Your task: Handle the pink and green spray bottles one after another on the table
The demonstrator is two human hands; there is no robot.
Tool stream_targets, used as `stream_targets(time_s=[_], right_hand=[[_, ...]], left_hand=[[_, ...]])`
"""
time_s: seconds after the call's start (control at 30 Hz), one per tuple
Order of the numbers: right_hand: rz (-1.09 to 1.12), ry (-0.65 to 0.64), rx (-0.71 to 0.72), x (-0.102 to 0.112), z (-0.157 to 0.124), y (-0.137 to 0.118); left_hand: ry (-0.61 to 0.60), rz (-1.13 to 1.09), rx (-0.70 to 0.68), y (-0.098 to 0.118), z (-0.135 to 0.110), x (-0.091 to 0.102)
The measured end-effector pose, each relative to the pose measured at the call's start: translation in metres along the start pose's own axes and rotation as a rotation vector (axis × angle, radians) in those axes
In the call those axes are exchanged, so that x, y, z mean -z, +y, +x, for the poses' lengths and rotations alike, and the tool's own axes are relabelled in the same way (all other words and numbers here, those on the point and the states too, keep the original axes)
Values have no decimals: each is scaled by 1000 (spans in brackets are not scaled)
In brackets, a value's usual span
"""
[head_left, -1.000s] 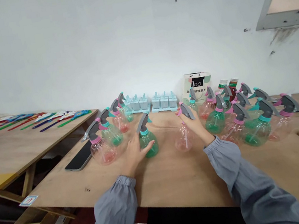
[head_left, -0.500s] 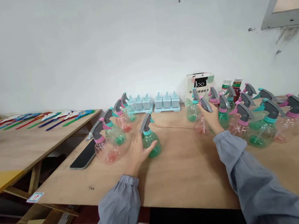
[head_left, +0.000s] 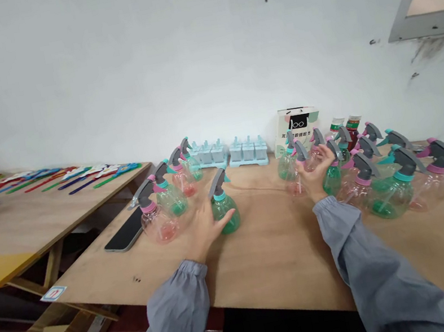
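Observation:
My left hand (head_left: 204, 231) is beside a green spray bottle (head_left: 227, 215) with a teal collar and grey trigger head. Its thumb stretches across the front of the bottle, and the other fingers are on the left side, partly hidden. That bottle stands upright on the table. Farther right, my right hand (head_left: 314, 173) is open, fingers spread and raised. Just left of its thumb stands a pink spray bottle (head_left: 295, 187) with a grey head, partly covered by the hand. A teal-collared green spray bottle (head_left: 286, 165) stands behind it.
Several spray bottles (head_left: 391, 199) crowd the right side, with more (head_left: 159, 223) in a row at left by a phone (head_left: 125, 234). Light-blue ice-pop moulds (head_left: 248, 153), a printed bag (head_left: 296, 124) and red bottles (head_left: 352, 131) stand along the wall. Scissors-like coloured items (head_left: 78, 177) lie on another table.
My right hand has opened and its fingers have lifted away from the pink bottle's head, which now shows left of the hand. The left hand stays by the green bottle.

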State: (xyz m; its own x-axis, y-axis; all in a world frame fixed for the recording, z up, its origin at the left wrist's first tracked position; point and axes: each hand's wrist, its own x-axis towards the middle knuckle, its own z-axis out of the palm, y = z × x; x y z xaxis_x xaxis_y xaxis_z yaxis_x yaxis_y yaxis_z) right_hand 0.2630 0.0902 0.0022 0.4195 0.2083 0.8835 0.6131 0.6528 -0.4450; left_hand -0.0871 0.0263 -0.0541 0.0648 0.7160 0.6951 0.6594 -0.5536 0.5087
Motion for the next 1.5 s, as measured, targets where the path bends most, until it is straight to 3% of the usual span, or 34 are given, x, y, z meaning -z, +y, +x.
stream_targets(time_s=[0.07,0.13,0.23,0.3,0.4,0.5,0.57,0.6,0.7,0.73,0.8,0.9,1.0,1.1,1.27,1.4,1.5], right_hand=[[5,18,145,0,-2,-28],[52,-145,186,-6,-12,-62],[185,-576,8,-23,-42,-106],[258,-784,-163,-35,-63,-124],[337,-899,-347,-43,-82,-133],[395,-892,-391,-41,-81,-132],[410,-882,-387,-39,-75,-131],[409,-878,-385,-37,-71,-130],[403,-880,-389,-35,-60,-128],[406,-881,-395,-34,-57,-127],[423,-879,-421,-34,-52,-127],[461,-838,-545,-34,-45,-129],[562,-832,-746,-32,-37,-135],[698,-866,-857,-27,-27,-142],[864,-971,-849,-18,-9,-156],[875,-955,-871,-17,-4,-163],[861,-923,-912,-18,-5,-162]], left_hand=[[-31,20,-28,3,-1,1],[-56,26,-63,9,-3,1],[-98,56,-121,19,-7,-1],[-143,79,-141,26,-10,-4],[-276,91,-210,35,-15,-7],[-357,104,-324,36,-14,-1],[-198,123,-337,29,-11,9],[-24,133,-309,22,-9,16],[681,173,-96,-1,-3,41],[864,197,-6,-8,-1,49],[1008,256,177,-18,4,62],[867,290,463,-24,8,70],[683,257,581,-23,10,65],[566,232,465,-20,8,53],[327,33,159,-9,4,30],[98,-167,107,4,1,20],[20,-243,76,12,-1,18]])
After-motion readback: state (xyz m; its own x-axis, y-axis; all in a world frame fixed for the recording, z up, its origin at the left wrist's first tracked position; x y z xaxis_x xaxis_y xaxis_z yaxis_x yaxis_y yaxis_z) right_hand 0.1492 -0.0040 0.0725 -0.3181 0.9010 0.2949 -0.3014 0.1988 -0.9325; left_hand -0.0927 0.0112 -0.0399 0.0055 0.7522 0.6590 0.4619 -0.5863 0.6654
